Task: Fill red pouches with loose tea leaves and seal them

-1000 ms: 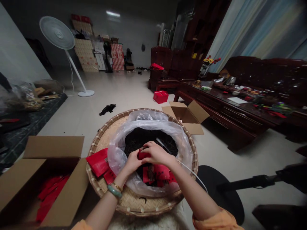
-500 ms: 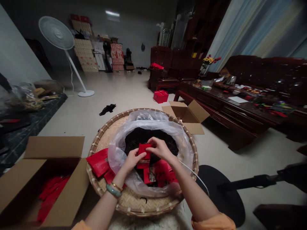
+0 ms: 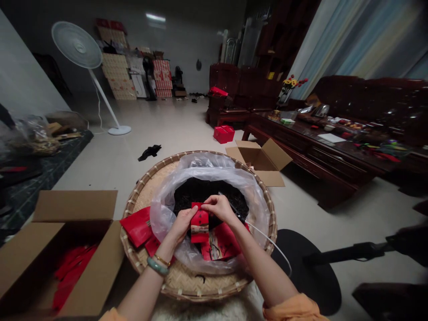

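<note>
A small red packet (image 3: 199, 217) with a pale printed band stands upright over the plastic bag. My left hand (image 3: 183, 223) holds it by its left edge, thumb in front. At its top edge, my right hand (image 3: 219, 208) pinches with thumb and fingertips. Beneath both hands is the open clear plastic bag (image 3: 160, 214), with dark loose leaf-like material (image 3: 190, 189) inside. More red packets (image 3: 220, 243) lie at the bag's near side, partly behind my right forearm. Beside my right hand is a dark, shiny object (image 3: 238, 213), mostly hidden, near a white cord (image 3: 272, 244).
The bag sits in a round woven bamboo tray (image 3: 143, 187), with red pouches (image 3: 136, 226) at its left. An open cardboard box (image 3: 110, 267) holding red packets stands left; another box (image 3: 261, 160) lies beyond the tray. A black round stand base (image 3: 307, 272) is on the right.
The red packet now hangs lower and faces me, its printed band showing. My right hand has shifted slightly to its top edge. The dark object beside that hand has come into view.
</note>
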`<action>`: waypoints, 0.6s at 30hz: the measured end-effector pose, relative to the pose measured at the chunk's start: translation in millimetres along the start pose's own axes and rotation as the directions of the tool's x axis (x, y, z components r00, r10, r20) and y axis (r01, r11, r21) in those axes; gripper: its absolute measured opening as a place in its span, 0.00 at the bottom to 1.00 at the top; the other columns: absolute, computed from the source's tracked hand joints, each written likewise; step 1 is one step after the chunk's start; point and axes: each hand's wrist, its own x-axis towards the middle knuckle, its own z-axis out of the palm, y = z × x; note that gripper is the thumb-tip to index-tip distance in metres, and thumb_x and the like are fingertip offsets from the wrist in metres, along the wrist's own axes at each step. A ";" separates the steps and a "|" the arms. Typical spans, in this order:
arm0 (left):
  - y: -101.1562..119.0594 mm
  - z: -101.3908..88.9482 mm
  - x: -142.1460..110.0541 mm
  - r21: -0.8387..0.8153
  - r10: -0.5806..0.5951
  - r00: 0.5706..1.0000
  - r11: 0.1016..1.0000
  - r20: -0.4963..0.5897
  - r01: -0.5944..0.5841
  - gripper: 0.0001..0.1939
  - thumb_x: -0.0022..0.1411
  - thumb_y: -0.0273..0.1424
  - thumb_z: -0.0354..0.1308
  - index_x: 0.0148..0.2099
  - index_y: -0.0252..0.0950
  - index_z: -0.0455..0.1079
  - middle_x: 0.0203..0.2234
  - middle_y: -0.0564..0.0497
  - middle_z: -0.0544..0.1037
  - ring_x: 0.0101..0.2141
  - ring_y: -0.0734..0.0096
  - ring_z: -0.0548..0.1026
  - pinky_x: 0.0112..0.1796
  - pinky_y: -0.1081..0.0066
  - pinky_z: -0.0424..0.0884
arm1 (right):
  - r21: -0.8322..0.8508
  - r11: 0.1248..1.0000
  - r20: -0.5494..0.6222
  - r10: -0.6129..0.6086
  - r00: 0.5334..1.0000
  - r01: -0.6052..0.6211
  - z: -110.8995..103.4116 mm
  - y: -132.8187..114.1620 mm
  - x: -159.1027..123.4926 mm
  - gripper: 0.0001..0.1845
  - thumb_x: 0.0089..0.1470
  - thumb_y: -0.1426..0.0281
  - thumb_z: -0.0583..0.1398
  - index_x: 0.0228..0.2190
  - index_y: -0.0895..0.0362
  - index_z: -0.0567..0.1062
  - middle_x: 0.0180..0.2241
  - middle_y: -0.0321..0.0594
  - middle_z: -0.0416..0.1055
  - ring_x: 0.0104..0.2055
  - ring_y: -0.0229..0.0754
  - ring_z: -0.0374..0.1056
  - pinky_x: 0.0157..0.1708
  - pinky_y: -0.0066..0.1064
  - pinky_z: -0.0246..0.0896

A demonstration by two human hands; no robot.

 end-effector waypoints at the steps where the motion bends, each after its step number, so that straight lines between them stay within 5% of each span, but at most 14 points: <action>1: -0.9 -0.5 -0.2 -0.006 -0.007 1.000 1.000 0.005 0.007 0.23 0.48 0.45 0.62 0.34 0.27 0.74 0.23 0.46 0.77 0.22 0.71 0.73 0.25 0.71 0.70 | 0.005 1.000 -0.003 0.000 1.000 0.000 1.4 1.8 0.5 0.14 0.35 0.61 0.66 0.21 0.60 0.74 0.15 0.32 0.68 0.15 0.32 0.60 0.15 0.23 0.56; 7: -1.0 2.5 -4.7 -0.018 -0.047 0.996 0.999 0.078 0.049 0.23 0.41 0.33 0.70 0.40 0.29 0.71 0.31 0.43 0.79 0.27 0.63 0.78 0.30 0.67 0.73 | -0.011 1.000 -0.010 -0.004 1.000 0.004 -1.2 12.5 6.1 0.16 0.41 0.58 0.63 0.26 0.60 0.75 0.20 0.36 0.72 0.19 0.37 0.66 0.20 0.28 0.63; 10: 2.4 3.0 -4.9 -0.052 -0.076 0.997 0.996 0.031 0.078 0.21 0.40 0.31 0.70 0.38 0.29 0.71 0.36 0.39 0.79 0.28 0.63 0.78 0.30 0.66 0.74 | -0.294 0.954 -0.155 -0.106 0.982 0.057 -22.6 16.2 6.8 0.16 0.52 0.61 0.55 0.37 0.58 0.75 0.32 0.41 0.75 0.31 0.41 0.70 0.31 0.31 0.65; 13: 5.9 1.2 -3.9 -0.099 -0.094 0.995 0.990 0.023 0.096 0.21 0.42 0.29 0.69 0.39 0.29 0.70 0.40 0.38 0.77 0.29 0.63 0.78 0.30 0.66 0.75 | -0.757 0.652 -0.187 -0.149 0.971 -0.046 -44.4 22.3 1.9 0.24 0.47 0.65 0.61 0.47 0.57 0.69 0.43 0.48 0.69 0.45 0.48 0.66 0.42 0.35 0.60; 15: 7.7 0.6 -4.0 -0.113 -0.102 0.995 0.988 0.023 0.104 0.21 0.41 0.28 0.69 0.40 0.29 0.70 0.41 0.37 0.77 0.29 0.63 0.78 0.29 0.66 0.75 | -0.881 0.461 -0.161 -0.074 0.984 -0.110 -50.5 28.0 -2.4 0.31 0.43 0.65 0.65 0.49 0.57 0.66 0.45 0.50 0.67 0.46 0.51 0.64 0.41 0.35 0.59; 18: 9.8 1.4 -6.3 -0.114 -0.109 0.993 0.987 0.034 0.113 0.20 0.42 0.28 0.69 0.39 0.29 0.71 0.41 0.37 0.77 0.27 0.65 0.78 0.28 0.67 0.75 | -0.920 0.371 -0.145 -0.022 0.989 -0.126 -50.2 34.8 -5.0 0.28 0.43 0.65 0.64 0.47 0.56 0.67 0.44 0.49 0.65 0.45 0.50 0.63 0.38 0.34 0.59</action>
